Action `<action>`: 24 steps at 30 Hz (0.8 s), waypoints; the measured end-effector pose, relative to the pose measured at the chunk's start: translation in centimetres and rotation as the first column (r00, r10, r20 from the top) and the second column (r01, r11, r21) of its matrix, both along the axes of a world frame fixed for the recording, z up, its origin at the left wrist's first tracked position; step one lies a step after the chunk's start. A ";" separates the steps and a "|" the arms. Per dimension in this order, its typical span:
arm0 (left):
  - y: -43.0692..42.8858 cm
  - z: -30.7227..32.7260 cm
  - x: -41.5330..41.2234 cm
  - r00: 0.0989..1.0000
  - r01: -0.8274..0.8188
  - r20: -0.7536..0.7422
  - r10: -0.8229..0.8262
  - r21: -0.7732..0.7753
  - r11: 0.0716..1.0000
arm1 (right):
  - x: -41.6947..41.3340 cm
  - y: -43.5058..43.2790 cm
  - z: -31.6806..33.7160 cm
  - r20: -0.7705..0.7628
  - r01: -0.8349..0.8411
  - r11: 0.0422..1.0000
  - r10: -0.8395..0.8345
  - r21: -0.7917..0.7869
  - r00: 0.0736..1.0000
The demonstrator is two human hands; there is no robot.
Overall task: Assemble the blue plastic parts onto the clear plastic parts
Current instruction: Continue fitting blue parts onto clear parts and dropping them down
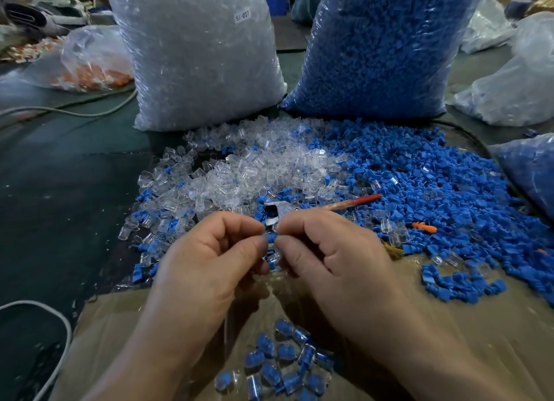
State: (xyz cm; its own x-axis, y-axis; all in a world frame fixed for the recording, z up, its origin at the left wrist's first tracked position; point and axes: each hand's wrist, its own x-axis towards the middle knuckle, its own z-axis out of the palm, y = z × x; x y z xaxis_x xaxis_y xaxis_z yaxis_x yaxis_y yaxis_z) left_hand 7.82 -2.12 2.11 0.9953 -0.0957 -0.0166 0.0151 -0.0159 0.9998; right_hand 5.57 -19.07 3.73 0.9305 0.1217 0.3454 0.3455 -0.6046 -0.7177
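Note:
My left hand (209, 257) and my right hand (332, 251) meet fingertip to fingertip in the middle of the view. Between them they pinch a small blue plastic part (271, 238); a clear plastic part (274, 258) shows just below the fingertips, and which hand holds it I cannot tell. Behind the hands lie a heap of loose clear parts (248, 173) and a heap of loose blue parts (434, 185). Several assembled pieces (284, 361), blue inside clear, lie in a cardboard box below my wrists.
A tall bag of clear parts (198, 53) and a tall bag of blue parts (380, 47) stand at the back. A red-tipped stick (353, 202) and a metal piece (277, 210) lie on the heap. An orange part (424, 227) lies right. A grey cable (60, 334) curves at lower left.

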 end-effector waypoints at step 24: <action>0.8 0.1 0.4 0.991 0.081 -0.096 -0.090 -0.087 0.993 | 2.7 -3.9 -0.4 -0.101 0.079 0.649 -0.235 -0.756 0.967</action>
State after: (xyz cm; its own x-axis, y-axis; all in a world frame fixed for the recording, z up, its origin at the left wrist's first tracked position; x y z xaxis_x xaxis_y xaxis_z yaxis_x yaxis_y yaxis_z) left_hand 8.19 -1.27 2.16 0.9771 -0.1857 -0.1040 0.1170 0.0609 0.9913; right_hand 8.31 -22.98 3.33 0.9932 0.1102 0.0370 0.1117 -0.9929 -0.0414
